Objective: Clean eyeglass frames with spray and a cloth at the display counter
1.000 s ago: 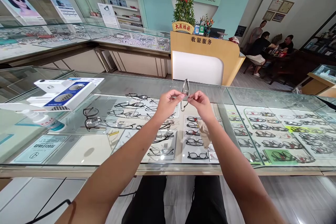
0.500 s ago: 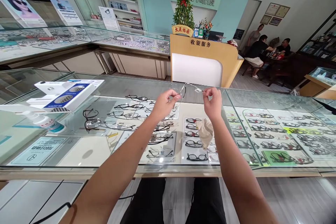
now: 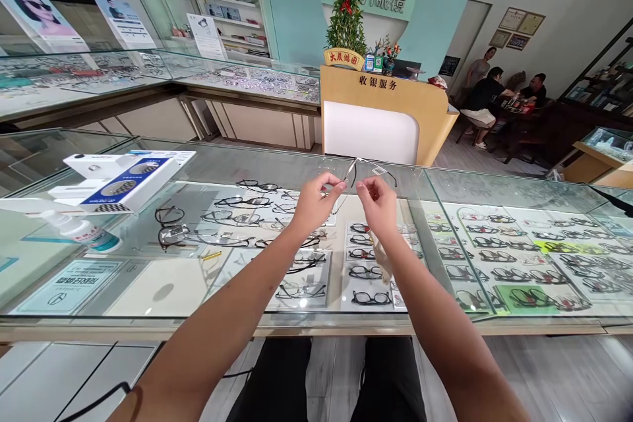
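Note:
A thin-rimmed pair of eyeglasses (image 3: pixel 363 160) is held up above the glass counter, with a small clear tag on one dark-tipped temple. My left hand (image 3: pixel 316 201) pinches its left side between thumb and fingers. Close by, my right hand (image 3: pixel 378 206) has its fingers bent and drawn together right beside the frame; what lies between those fingertips is hidden. The right temple sticks out free above that hand. Under my right forearm a beige cloth (image 3: pixel 382 260) shows, partly covered. Several loose eyeglasses (image 3: pixel 242 200) lie to the left of my hands.
A white spray bottle (image 3: pixel 86 232) lies on its side at the left, near a blue-and-white box (image 3: pixel 126 183). Rows of spectacles (image 3: pixel 370 298) fill the display counter (image 3: pixel 346 322). Beyond stands a wooden cash desk (image 3: pixel 386 84); people sit at a table (image 3: pixel 517 105) far right.
My right hand has let go of the temple's end and moved left, close to my left hand. The eyeglasses have shifted slightly right, still in my left hand.

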Demonstrator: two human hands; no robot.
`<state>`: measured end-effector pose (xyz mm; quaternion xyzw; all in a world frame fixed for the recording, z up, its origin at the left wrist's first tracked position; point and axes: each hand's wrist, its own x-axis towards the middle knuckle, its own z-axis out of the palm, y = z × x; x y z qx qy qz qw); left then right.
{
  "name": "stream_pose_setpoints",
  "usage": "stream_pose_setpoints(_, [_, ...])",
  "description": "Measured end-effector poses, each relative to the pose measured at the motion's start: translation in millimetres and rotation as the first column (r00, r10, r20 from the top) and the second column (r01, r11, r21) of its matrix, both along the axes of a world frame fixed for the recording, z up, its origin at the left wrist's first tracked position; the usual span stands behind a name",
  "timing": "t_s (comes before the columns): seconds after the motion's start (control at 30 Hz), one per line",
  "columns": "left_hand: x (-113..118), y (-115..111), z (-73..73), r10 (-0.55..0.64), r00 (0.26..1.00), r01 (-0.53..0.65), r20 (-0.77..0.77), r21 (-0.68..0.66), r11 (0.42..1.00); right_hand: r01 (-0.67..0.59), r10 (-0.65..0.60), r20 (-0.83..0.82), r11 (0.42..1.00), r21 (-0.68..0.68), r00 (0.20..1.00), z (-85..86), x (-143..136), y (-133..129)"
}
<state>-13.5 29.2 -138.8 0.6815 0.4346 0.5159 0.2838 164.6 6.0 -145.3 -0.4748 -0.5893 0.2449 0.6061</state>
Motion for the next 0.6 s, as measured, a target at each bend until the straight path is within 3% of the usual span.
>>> stream_pose_setpoints(0.17, [6.0,-6.2,-0.6,-0.047,0.999,0.047,-0.014,0.002,0.999,-0.061,0.05,-0.15,0.996,-0.072,0.987,-7.5,-3.8,8.7])
stream_pose_setpoints(0.6, [9.5,-7.2,-3.4,-0.062,0.996,0.063,0.056,-0.016,0.998,-0.04,0.011,-0.21,0.99,-0.137,0.978,-6.0,1.3,14.3])
